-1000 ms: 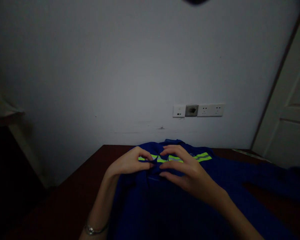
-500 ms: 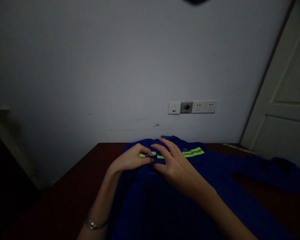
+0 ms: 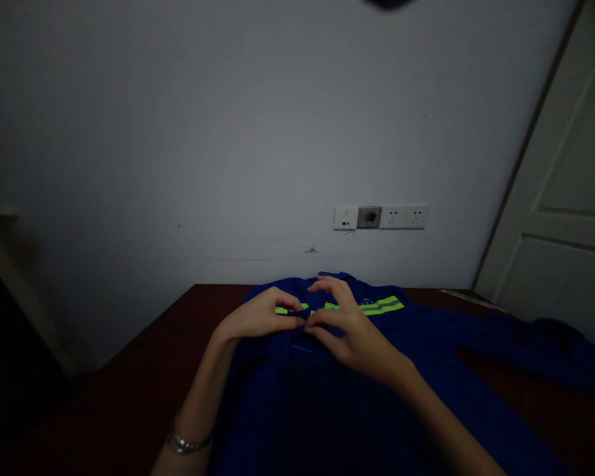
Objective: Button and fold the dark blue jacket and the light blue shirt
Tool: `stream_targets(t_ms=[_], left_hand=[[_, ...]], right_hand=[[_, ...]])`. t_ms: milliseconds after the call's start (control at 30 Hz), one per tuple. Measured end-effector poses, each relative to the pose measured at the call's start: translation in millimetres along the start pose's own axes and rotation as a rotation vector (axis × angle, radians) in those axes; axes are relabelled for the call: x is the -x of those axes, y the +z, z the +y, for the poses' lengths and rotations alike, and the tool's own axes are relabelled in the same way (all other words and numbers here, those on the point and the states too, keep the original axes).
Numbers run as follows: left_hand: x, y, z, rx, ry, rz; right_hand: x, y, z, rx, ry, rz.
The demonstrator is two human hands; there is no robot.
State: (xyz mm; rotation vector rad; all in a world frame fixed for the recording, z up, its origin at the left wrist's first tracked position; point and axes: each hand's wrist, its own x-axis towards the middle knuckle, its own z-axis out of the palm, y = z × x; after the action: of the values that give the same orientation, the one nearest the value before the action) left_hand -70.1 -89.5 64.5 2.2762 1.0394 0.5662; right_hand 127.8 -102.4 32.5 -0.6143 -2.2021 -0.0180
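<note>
Blue garment (image 3: 426,344), fabric with yellow-green bands, is spread on the dark red tabletop (image 3: 168,330), beneath and around both grips. A fold is pinched between thumb and fingers of the left hand (image 3: 262,314); the right hand (image 3: 359,330) is narrowly closed beside it, its contact obscured. Lower folds are lost in shadow.

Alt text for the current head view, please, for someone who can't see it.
Left hand and right hand pinch the front of a blue garment with yellow-green reflective stripes, spread on a dark red table against a wall with outlets.
</note>
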Motion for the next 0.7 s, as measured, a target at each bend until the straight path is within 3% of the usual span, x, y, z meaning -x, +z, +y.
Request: stream_targets(t_ms=[233, 700], left_hand=[[4.7, -1.1, 6.3, -0.051, 0.036, -0.015], [4.5, 1.3, 4.2, -0.152, 0.035, 0.035]], right_hand=[[-3.0, 1.0, 5.4, -0.283, 0.153, 0.019], [-4.2, 19.9, 11.2, -0.546, 0.212, 0.097]])
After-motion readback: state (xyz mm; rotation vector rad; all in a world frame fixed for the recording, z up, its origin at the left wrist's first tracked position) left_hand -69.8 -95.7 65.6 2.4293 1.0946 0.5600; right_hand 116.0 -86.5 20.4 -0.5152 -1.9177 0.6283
